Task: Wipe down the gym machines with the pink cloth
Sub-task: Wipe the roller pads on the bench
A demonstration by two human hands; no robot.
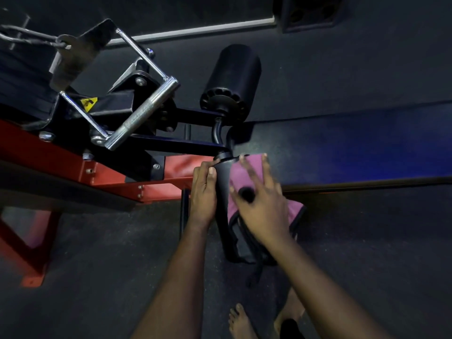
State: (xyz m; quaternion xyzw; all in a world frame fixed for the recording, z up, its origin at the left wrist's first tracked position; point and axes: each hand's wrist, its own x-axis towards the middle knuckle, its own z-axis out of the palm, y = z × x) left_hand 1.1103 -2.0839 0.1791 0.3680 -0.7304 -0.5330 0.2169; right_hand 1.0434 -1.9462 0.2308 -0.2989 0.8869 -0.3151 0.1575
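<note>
On the red-framed machine (110,177), my left grip (203,192) curls round the near roller pad (223,192) from its left, I judge to stop it turning. The pink cloth (241,174) lies on the pad's right side, pressed there by my right grip (263,204), flat with fingers spread.

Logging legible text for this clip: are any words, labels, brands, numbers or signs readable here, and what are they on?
No readable words, brands or numbers anywhere in the head view.
Yellow warning sticker on the machine's black frame: dark pictogram only, too blurred to make out.
Pink cloth, chrome handle, upper roller pad: no markings visible.
</note>
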